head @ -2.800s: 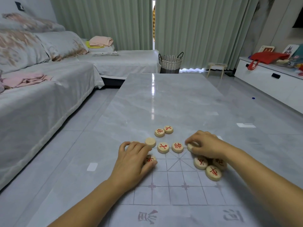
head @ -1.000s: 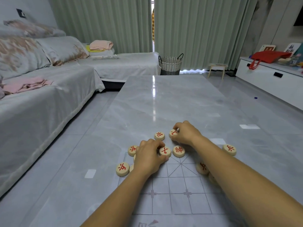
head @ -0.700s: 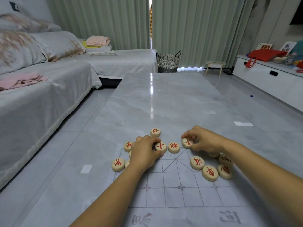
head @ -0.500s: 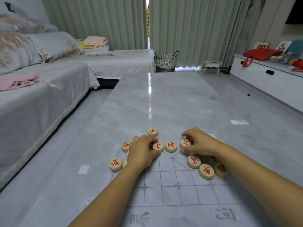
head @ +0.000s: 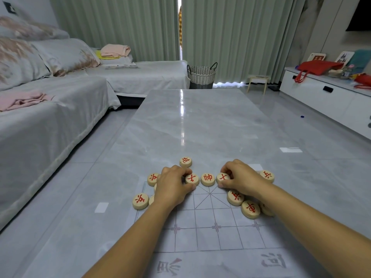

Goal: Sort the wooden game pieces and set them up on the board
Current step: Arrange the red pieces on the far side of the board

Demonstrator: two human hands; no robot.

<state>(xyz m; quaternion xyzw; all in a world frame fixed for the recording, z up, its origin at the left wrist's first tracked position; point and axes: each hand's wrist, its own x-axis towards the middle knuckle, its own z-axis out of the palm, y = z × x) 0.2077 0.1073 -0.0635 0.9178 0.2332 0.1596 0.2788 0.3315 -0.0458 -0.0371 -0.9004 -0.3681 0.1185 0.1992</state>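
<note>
Round wooden game pieces with red characters lie on a thin printed board sheet [head: 208, 235] on the grey table. Three stand in a row on the board's far edge: my left hand [head: 174, 186] pinches the left piece [head: 192, 179], a middle piece [head: 207, 179] stands free, and my right hand [head: 242, 178] pinches the right piece [head: 222, 177]. One piece [head: 185, 161] lies beyond the board. Loose pieces lie at the left [head: 140, 201] [head: 152, 179] and at the right [head: 234, 197] [head: 250, 209] [head: 267, 176]; others are partly hidden under my hands.
The glossy grey table [head: 200, 127] stretches away from me. A covered sofa [head: 40, 121] stands to the left, a woven basket [head: 201, 77] beyond the table's far end, and a white cabinet [head: 325, 99] with a red bag at the right.
My right hand fetched a piece from beyond the board and set it down to the right of the middle piece. My left hand has stayed on the left piece of the row.
</note>
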